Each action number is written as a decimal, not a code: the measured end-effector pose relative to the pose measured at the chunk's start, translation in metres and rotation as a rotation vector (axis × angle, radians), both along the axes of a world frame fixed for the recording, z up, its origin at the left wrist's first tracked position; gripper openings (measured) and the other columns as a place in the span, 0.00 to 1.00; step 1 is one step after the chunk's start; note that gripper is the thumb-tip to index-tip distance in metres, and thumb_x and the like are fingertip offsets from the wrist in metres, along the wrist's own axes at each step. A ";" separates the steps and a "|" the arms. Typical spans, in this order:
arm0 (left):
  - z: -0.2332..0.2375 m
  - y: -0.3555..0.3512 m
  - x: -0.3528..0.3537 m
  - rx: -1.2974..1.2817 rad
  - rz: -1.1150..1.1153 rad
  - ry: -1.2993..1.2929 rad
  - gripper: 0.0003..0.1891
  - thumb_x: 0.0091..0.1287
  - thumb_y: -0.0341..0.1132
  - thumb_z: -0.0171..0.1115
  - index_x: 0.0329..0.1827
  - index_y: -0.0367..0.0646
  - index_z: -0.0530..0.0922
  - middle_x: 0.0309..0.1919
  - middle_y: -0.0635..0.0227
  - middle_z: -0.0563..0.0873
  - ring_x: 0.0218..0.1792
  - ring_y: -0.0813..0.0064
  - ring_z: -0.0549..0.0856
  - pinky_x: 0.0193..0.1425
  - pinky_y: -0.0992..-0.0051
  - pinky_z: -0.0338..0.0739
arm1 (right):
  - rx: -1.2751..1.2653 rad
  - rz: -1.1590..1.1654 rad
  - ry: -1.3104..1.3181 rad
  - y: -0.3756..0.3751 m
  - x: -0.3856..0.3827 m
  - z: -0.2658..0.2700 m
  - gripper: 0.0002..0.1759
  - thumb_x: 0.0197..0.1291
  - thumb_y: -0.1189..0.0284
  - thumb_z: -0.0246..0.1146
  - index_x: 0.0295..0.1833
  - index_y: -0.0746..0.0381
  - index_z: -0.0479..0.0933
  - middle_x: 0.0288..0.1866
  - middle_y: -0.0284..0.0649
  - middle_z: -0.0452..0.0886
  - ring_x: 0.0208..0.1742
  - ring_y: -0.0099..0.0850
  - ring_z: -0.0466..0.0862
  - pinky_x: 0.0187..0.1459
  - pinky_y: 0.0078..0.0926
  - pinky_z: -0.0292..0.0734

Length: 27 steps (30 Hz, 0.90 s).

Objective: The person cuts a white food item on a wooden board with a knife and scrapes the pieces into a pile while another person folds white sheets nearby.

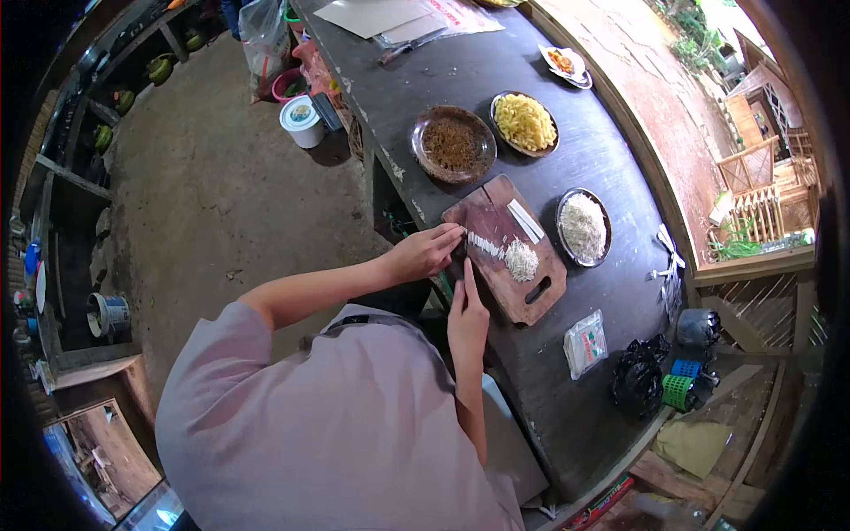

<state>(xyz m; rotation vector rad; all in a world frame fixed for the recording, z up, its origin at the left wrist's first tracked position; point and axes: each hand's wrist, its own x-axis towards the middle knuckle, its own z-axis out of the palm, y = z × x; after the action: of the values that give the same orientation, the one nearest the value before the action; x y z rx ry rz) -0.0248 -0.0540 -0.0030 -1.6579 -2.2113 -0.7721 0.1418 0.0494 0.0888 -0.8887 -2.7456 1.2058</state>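
A wooden cutting board (509, 299) with a handle slot lies on the dark table. My left hand (431, 250) is closed at the board's near edge, its fingertips pinching the end of a thin white strip. From there a row of narrow white slices (485, 244) runs toward a small heap of fine white shreds (521, 261). Two uncut white strips (526, 221) lie farther across the board. My right hand (467, 323) is closed beside the slices, index finger stretched forward; what it grips is hidden.
Near the board stand a bowl of brown crumbly stuff (453, 144), a bowl of yellow pieces (525, 123) and a bowl of white shreds (583, 227). A plastic packet (585, 344), a black bag (639, 376) and forks (668, 257) lie rightward. A white tub (302, 122) stands on the floor.
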 end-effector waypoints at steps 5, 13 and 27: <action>0.002 0.001 -0.002 0.043 -0.021 -0.055 0.26 0.65 0.27 0.65 0.65 0.24 0.78 0.66 0.50 0.80 0.73 0.54 0.77 0.79 0.64 0.74 | 0.052 0.005 0.201 -0.008 0.031 -0.015 0.25 0.83 0.63 0.54 0.81 0.45 0.71 0.56 0.61 0.86 0.53 0.62 0.86 0.48 0.51 0.82; 0.005 -0.005 -0.001 -0.027 0.000 -0.012 0.29 0.63 0.27 0.66 0.68 0.25 0.76 0.68 0.52 0.77 0.72 0.53 0.76 0.78 0.63 0.74 | 0.010 0.017 0.017 0.002 -0.006 -0.002 0.25 0.82 0.64 0.55 0.81 0.47 0.71 0.54 0.62 0.86 0.52 0.62 0.86 0.48 0.52 0.82; 0.019 -0.004 -0.006 -0.111 -0.044 0.009 0.26 0.66 0.31 0.65 0.66 0.23 0.77 0.67 0.49 0.78 0.72 0.52 0.76 0.78 0.62 0.74 | 0.015 -0.038 0.142 0.000 0.008 -0.016 0.25 0.81 0.65 0.58 0.79 0.43 0.73 0.38 0.63 0.83 0.39 0.62 0.85 0.42 0.51 0.80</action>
<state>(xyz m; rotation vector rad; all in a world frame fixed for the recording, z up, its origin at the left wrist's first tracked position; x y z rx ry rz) -0.0309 -0.0577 0.0157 -1.7635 -2.2561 -0.6627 0.1502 0.0499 0.0729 -0.8157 -2.6117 1.1912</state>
